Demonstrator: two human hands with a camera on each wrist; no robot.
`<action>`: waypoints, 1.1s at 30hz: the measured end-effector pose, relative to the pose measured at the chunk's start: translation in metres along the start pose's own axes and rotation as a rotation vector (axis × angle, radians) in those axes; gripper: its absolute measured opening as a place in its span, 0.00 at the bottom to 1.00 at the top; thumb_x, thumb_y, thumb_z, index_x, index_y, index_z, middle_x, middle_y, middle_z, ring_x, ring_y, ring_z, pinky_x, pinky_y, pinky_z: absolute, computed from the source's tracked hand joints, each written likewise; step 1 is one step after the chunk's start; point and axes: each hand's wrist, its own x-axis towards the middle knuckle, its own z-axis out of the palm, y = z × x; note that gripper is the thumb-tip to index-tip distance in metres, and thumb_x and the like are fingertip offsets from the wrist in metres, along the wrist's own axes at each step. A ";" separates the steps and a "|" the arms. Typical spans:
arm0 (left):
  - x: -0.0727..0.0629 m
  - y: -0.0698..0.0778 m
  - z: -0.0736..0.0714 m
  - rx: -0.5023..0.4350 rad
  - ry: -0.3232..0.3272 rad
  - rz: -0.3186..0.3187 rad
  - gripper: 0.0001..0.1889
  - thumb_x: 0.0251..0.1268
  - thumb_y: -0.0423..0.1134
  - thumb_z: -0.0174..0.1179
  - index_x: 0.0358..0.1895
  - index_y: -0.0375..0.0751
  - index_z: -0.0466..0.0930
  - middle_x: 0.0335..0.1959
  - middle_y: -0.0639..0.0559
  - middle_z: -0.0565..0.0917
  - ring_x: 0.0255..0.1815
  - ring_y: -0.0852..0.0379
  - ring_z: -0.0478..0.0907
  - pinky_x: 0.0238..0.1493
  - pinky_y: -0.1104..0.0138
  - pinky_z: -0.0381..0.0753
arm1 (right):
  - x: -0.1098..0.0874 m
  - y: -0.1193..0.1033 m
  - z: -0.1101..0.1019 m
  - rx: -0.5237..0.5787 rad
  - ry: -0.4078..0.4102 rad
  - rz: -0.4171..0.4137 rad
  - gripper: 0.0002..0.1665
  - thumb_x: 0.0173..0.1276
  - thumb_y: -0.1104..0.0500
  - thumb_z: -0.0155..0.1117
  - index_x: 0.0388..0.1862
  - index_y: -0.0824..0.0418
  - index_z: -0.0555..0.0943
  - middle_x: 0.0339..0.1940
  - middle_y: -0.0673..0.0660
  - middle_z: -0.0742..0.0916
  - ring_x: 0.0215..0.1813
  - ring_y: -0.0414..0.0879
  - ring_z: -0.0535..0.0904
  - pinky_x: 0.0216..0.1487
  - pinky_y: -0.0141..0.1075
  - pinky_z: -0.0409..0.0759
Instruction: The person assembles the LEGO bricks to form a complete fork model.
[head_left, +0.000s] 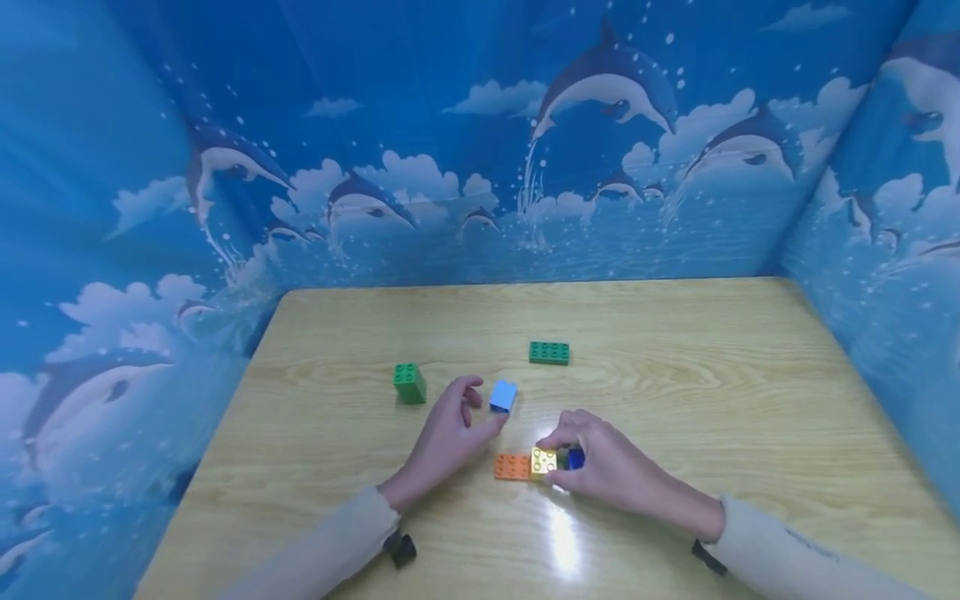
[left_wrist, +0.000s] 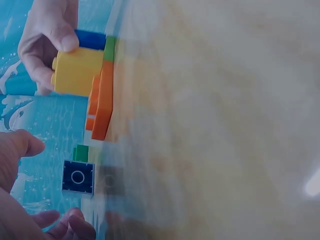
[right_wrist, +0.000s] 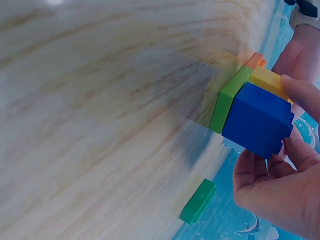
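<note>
- right hand (head_left: 603, 461) pinches the yellow building brick (head_left: 543, 461)
- left hand (head_left: 453, 425), fingers apart, beside light-blue brick (head_left: 503, 395), small gap beyond yellow
- table's far edge (head_left: 450, 291) is well past yellow

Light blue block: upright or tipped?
The light blue block is tipped: its hollow underside faces sideways in the left wrist view, and no studs show on top.

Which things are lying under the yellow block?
Under the yellow block are parts of the orange brick and the light green brick. Their surfaces directly beneath it are covered, so the fit cannot be seen.
</note>
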 end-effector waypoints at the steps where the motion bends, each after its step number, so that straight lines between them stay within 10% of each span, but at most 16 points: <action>1: 0.003 0.000 0.001 0.005 0.007 0.010 0.39 0.67 0.55 0.76 0.76 0.43 0.73 0.52 0.53 0.81 0.42 0.55 0.76 0.39 0.63 0.80 | 0.000 0.000 0.000 0.003 -0.002 0.001 0.22 0.59 0.60 0.88 0.53 0.55 0.93 0.36 0.43 0.82 0.36 0.42 0.74 0.32 0.32 0.77; 18: 0.038 0.012 0.003 0.159 -0.075 0.019 0.33 0.72 0.54 0.74 0.74 0.44 0.78 0.35 0.52 0.80 0.31 0.54 0.73 0.34 0.61 0.75 | 0.000 -0.002 -0.003 0.012 0.006 -0.020 0.22 0.60 0.58 0.88 0.54 0.56 0.93 0.36 0.44 0.81 0.36 0.42 0.74 0.33 0.32 0.78; 33: 0.041 0.014 -0.003 0.265 -0.122 0.112 0.20 0.67 0.41 0.74 0.60 0.44 0.87 0.45 0.52 0.85 0.43 0.54 0.80 0.46 0.58 0.83 | 0.000 -0.005 -0.005 0.006 -0.017 0.014 0.23 0.60 0.57 0.88 0.55 0.55 0.93 0.38 0.45 0.82 0.38 0.43 0.76 0.36 0.32 0.79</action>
